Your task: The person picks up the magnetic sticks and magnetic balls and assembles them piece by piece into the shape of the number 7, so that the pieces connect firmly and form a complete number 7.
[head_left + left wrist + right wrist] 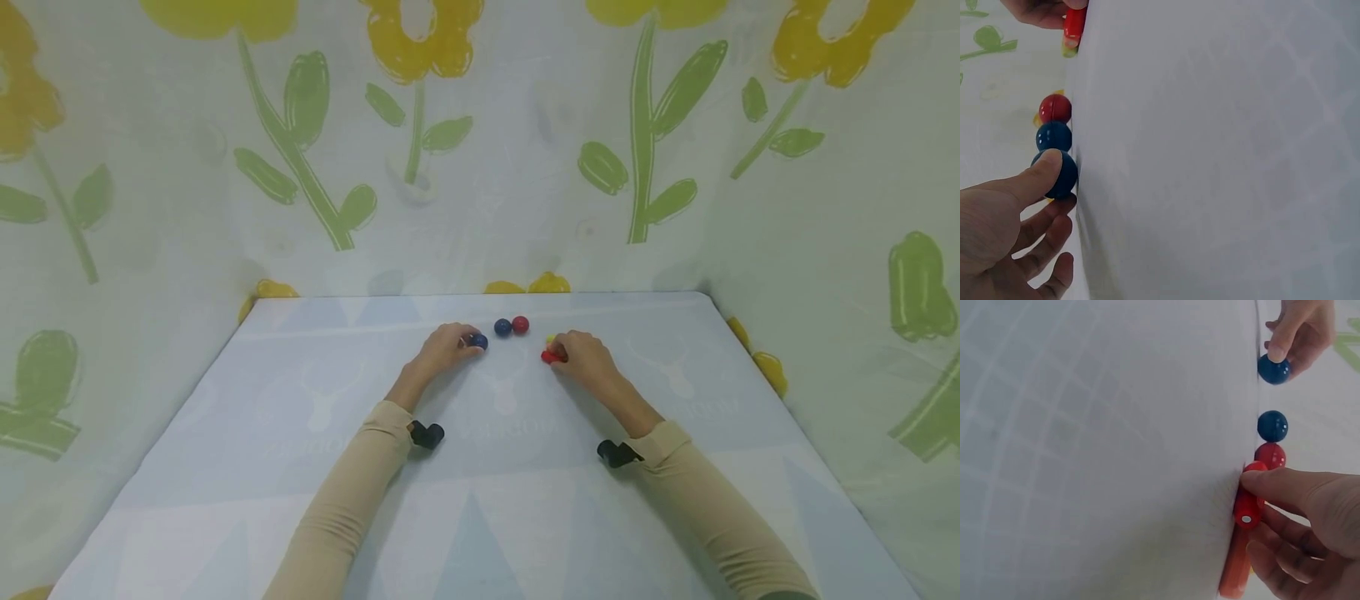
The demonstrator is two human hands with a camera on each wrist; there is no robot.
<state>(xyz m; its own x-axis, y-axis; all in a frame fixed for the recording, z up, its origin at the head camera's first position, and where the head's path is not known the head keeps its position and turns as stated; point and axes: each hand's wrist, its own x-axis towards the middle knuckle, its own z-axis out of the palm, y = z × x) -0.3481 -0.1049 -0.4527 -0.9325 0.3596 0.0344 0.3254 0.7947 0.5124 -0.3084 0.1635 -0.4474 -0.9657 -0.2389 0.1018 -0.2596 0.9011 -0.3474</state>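
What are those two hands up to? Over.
Left hand pinching blue ball. Right hand holding red cylinder. Between hands: second blue ball, red ball.

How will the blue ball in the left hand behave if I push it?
The blue ball is round, so it would probably roll once the left hand lets go. Its shine hints at a smooth, possibly slippery surface. It seems stiff, as no dent shows where the hand pinches it.

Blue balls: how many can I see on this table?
2. One blue ball is pinched in the left hand; the second blue ball lies farther back, beside the red ball. Others could be hidden by the hands.
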